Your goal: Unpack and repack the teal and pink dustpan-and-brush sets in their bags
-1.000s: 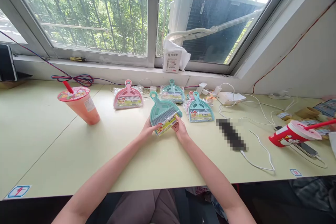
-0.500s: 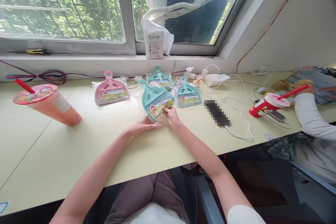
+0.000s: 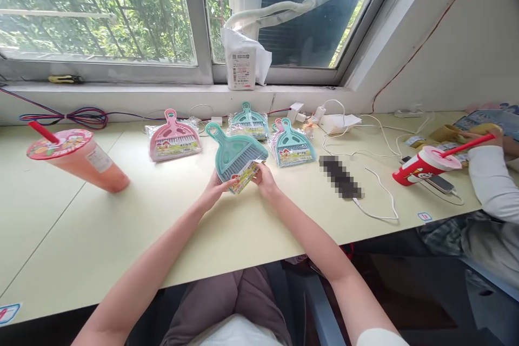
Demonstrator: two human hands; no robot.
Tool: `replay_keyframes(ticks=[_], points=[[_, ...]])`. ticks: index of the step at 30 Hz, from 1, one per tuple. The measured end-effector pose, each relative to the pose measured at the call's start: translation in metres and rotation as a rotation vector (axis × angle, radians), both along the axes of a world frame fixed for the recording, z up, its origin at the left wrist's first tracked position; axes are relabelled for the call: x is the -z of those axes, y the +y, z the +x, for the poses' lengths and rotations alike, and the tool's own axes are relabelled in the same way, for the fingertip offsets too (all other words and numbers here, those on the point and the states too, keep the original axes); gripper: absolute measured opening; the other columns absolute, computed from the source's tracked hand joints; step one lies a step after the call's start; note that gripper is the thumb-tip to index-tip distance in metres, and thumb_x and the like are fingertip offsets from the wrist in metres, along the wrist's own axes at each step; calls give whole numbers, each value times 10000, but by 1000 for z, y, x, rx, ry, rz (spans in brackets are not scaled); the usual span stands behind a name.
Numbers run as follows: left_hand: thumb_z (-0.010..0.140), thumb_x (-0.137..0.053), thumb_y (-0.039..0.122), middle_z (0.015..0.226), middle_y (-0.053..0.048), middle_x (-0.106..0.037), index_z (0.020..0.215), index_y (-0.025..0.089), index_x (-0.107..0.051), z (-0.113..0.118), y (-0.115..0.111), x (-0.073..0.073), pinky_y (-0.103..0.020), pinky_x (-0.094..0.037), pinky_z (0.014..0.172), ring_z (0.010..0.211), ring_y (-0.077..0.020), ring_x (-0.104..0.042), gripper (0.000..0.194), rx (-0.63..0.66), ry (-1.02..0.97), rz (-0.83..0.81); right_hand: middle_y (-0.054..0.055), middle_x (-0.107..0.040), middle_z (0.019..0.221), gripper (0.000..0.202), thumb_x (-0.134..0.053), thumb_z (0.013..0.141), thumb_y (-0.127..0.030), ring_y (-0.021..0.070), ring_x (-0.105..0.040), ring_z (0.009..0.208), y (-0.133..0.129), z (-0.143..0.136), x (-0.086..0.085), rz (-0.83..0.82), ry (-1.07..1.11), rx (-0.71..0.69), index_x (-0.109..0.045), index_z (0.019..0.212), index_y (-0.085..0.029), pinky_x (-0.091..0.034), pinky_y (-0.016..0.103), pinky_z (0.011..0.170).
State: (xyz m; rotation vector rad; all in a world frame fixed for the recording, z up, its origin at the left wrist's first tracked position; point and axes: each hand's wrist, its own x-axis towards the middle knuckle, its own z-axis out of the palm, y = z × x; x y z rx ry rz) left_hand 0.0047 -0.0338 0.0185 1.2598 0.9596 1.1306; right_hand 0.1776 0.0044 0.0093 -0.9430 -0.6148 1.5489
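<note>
A teal toy dustpan and brush set (image 3: 229,148) with a colourful printed label (image 3: 245,175) is held up tilted over the table, its handle pointing to the upper left. My left hand (image 3: 214,190) grips the lower left edge, thumb across the front. On the lower right, my right hand (image 3: 265,179) pinches the set by the label. Behind lie a pink dustpan set (image 3: 174,138) in clear wrap on the left, a teal wrapped set (image 3: 248,118) at the back, and another teal set (image 3: 292,143) on the right with a pink one partly hidden behind it.
A large cup of orange drink (image 3: 97,165) stands at left, and a red and white cup (image 3: 417,167) at right. White cables (image 3: 391,194), a pixelated dark object (image 3: 340,175) and a phone (image 3: 440,184) lie on the table (image 3: 162,259). A co-worker's sleeve (image 3: 486,173) shows at far right.
My left hand has risen from below and taken hold of the dustpan set's lower left edge. The set has turned, its handle swinging a little left. My right hand keeps its grip.
</note>
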Motion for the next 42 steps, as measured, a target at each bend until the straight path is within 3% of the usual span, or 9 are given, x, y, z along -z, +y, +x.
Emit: replay_keyframes(ticks=[3,8,14,18,23,27,34,42], points=[[687,-810,464,1233,-120,-654,1328,226,-480,-7,3,5,-386,-566,764,1111,-337,-627,759,-16,25,-55,-18,-697,811,143,-612,827,-357,135,-656,706,2,0,2,-30,12,10,-592,867,-221,-545,219,592],[693,-807,443,1198,-115,-668,1312,216,-485,-7,3,8,-390,-565,778,1095,-330,-637,734,-11,0,-56,-32,-681,764,199,-694,795,-354,143,-664,703,3,-1,9,-23,11,33,-589,905,-225,-548,227,609],[653,-849,386,1335,-122,-602,1371,216,-454,8,-4,-1,-433,-519,973,1231,-324,-567,837,-58,-20,40,-28,-709,792,70,-607,855,-275,129,-672,724,2,-6,8,-121,90,133,-620,886,-213,-544,197,593],[633,-855,372,1319,-126,-612,1341,199,-482,13,-3,2,-441,-496,1009,1232,-324,-567,819,-100,-36,63,-10,-727,806,105,-538,902,-252,151,-698,831,0,-8,5,-124,123,136,-634,909,-210,-580,213,647],[627,-837,339,1166,-107,-680,1302,195,-525,2,3,5,-384,-563,792,1056,-304,-651,757,-217,-79,-54,5,-739,919,109,-591,858,-216,170,-699,943,-5,-8,-1,16,113,-82,-632,958,-206,-588,272,847],[644,-835,329,1168,-99,-682,1288,207,-541,-5,5,2,-337,-562,747,1023,-275,-662,719,-168,-125,-94,1,-724,1050,335,-716,736,-169,186,-676,1050,-11,-5,-6,208,59,-268,-598,1044,-230,-551,311,963],[659,-831,365,1323,-113,-621,1328,238,-499,-1,0,7,-391,-586,809,1122,-318,-638,757,-41,-17,-136,0,-696,1116,526,-805,653,-179,196,-657,1077,-16,-15,6,168,-44,-44,-545,1102,-270,-582,324,913],[649,-840,397,1210,-137,-681,1217,170,-590,-6,9,8,-348,-593,683,992,-317,-688,662,-95,11,-170,-8,-710,996,405,-767,666,-169,183,-674,1002,-5,-14,11,109,-10,-48,-538,992,-240,-598,321,870]])
